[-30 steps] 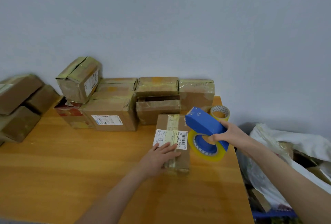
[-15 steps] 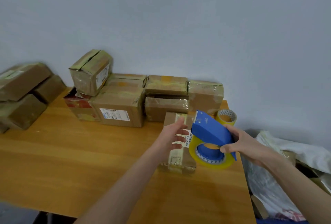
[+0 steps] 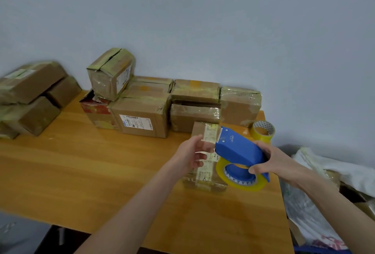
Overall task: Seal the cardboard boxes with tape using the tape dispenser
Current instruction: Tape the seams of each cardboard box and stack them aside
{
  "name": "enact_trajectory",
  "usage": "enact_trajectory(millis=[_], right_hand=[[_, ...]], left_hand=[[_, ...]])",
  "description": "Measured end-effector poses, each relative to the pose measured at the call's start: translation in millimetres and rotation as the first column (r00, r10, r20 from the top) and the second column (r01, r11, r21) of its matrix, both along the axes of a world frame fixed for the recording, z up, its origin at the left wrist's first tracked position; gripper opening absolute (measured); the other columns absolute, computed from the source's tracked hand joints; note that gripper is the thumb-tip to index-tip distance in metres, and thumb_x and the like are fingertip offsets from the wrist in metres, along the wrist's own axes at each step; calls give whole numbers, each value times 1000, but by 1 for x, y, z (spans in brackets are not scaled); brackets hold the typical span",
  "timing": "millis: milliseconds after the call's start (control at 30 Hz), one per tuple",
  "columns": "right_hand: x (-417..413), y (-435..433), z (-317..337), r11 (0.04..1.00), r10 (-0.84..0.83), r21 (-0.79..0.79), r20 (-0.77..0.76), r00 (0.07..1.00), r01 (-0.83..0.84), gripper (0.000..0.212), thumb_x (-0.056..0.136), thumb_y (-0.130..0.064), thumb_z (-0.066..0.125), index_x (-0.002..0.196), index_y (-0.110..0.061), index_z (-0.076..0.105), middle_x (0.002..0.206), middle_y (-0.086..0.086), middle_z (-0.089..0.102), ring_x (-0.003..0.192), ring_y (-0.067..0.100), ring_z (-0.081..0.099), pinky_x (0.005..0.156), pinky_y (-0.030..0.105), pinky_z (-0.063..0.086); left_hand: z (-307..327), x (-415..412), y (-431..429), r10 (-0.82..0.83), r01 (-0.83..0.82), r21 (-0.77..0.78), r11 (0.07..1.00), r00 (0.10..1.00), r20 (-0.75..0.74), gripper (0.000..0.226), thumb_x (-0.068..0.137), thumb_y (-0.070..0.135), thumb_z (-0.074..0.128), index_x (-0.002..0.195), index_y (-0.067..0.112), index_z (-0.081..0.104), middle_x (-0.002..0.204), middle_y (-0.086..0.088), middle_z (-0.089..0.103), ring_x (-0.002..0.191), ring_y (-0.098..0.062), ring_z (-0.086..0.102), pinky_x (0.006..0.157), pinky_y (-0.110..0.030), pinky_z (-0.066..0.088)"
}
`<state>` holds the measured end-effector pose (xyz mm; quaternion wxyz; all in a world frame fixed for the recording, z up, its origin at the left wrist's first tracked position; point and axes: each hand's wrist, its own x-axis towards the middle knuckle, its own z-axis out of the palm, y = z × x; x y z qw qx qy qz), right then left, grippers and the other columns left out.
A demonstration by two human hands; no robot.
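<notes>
Smooth orange-grained wooden table [image 3: 101, 172]; creased, tape-glossed cardboard boxes [image 3: 142, 115] stacked along its far edge. Near the right edge, a small flat box [image 3: 205, 174], yellowed tape down its top. Above it, a blue plastic tape dispenser [image 3: 239, 150] with a yellowish roll, clasped by the right hand [image 3: 274, 162]. Left hand [image 3: 190, 154] lifted off the box since a second ago, fingers loosely curled, grasping nothing certain. Spare tape roll [image 3: 262, 130] at the far right corner.

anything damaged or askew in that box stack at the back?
Yes. The top box sits tilted on the stack, its top seam split open. Under it, the red-printed box has a torn upper edge.
</notes>
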<state>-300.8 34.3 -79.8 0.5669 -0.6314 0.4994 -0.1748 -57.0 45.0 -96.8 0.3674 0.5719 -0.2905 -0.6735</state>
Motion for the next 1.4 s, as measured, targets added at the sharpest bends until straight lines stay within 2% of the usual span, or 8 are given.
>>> enact_trajectory(millis=[133, 267, 400, 700, 933, 1067, 1200, 1400], right_hand=[[5, -3, 3, 990, 72, -103, -190, 979, -93, 62, 54, -31, 81, 111, -27, 58, 102, -2, 63, 84, 5, 65, 70, 21, 54], [15, -2, 3, 953, 102, -232, -352, 930, -193, 72, 63, -31, 88, 121, -41, 46, 108, -18, 57, 93, 3, 62, 78, 22, 55], [22, 1, 2, 897, 130, -305, -508, 852, -319, 71, 66, -45, 82, 124, -48, 41, 108, -24, 56, 96, 5, 59, 81, 30, 55], [-21, 13, -10, 928, 163, -197, -550, 819, -317, 55, 66, -48, 78, 103, -62, 40, 99, -25, 61, 90, 4, 62, 80, 31, 54], [-47, 36, -25, 955, 171, -113, -549, 818, -275, 71, 66, -48, 78, 125, -54, 39, 104, -17, 63, 86, 7, 65, 76, 30, 55], [-53, 40, -31, 956, 165, -104, -579, 798, -273, 71, 68, -45, 77, 123, -57, 34, 103, -18, 61, 84, 5, 63, 72, 25, 53], [-53, 37, -31, 948, 161, -95, -676, 719, -302, 72, 71, -46, 76, 126, -54, 29, 100, -20, 57, 81, 2, 58, 66, 18, 47], [-56, 29, -38, 947, 141, -94, -741, 657, -308, 79, 71, -51, 73, 138, -45, 33, 95, -20, 56, 77, 3, 57, 67, 21, 50]], left_hand=[[-5, 1, -1, -44, 63, -49, 997, 945, 325, 25, 94, 34, 59, 88, 12, 70, 78, 1, 68, 69, -11, 54, 62, -22, 44], [-14, 3, 1, -11, 35, -47, 998, 896, 443, 17, 95, 18, 59, 80, 14, 66, 72, 0, 65, 65, -11, 53, 52, -18, 41], [-24, 8, 5, -11, 19, -14, 1000, 893, 449, 17, 94, 18, 61, 77, 16, 64, 74, -3, 64, 63, -9, 52, 49, -15, 42], [-37, 81, 28, 69, -74, -11, 997, 860, 506, 17, 86, 24, 70, 84, 7, 72, 61, 5, 64, 57, -7, 47, 48, -16, 42], [-60, 70, 42, 46, -44, -17, 999, 842, 537, 20, 87, 29, 69, 77, 12, 72, 64, 3, 66, 58, -7, 47, 48, -18, 41], [-69, 74, 44, 62, -71, -4, 997, 833, 550, 20, 88, 25, 69, 76, 10, 72, 63, 0, 64, 59, -9, 46, 47, -20, 41], [-71, 84, 39, 58, -49, -32, 998, 804, 592, 18, 88, 24, 69, 76, 11, 71, 67, -1, 64, 60, -11, 47, 49, -22, 42], [-79, 79, 34, 54, -20, -62, 998, 793, 607, 16, 87, 23, 69, 74, 15, 71, 65, 1, 66, 57, -10, 46, 48, -22, 43]])
